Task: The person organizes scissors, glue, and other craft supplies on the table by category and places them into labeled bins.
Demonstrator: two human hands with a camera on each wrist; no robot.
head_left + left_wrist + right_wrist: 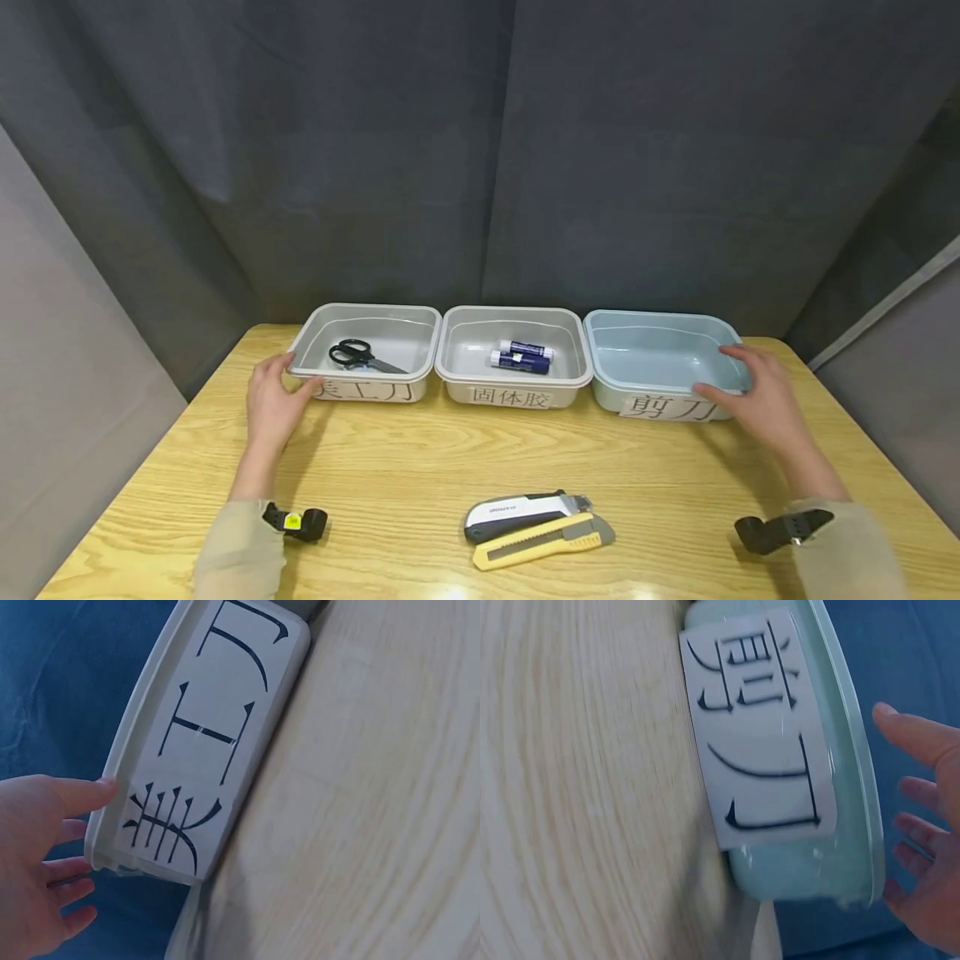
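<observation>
My left hand (pixel 276 400) is at the front left corner of a grey plastic bin (pixel 382 310), its thumb touching the front rim in the left wrist view. Inside that bin lies a pair of black-handled scissors (pixel 352 353). My right hand (pixel 767 404) spreads around the front right corner of a light blue bin (pixel 652 358). In the right wrist view its thumb (pixel 911 733) stands just off the rim, fingers loosely extended. Between them, a second grey bin (pixel 465 342) holds two glue sticks (pixel 521 362). All three bins carry labels with Chinese characters.
Near the front of the wooden table (pixel 375 467) lie a white and black utility knife (pixel 521 512) and a yellow utility knife (pixel 543 542), side by side and touching. A dark curtain (pixel 480 167) hangs behind the row of bins.
</observation>
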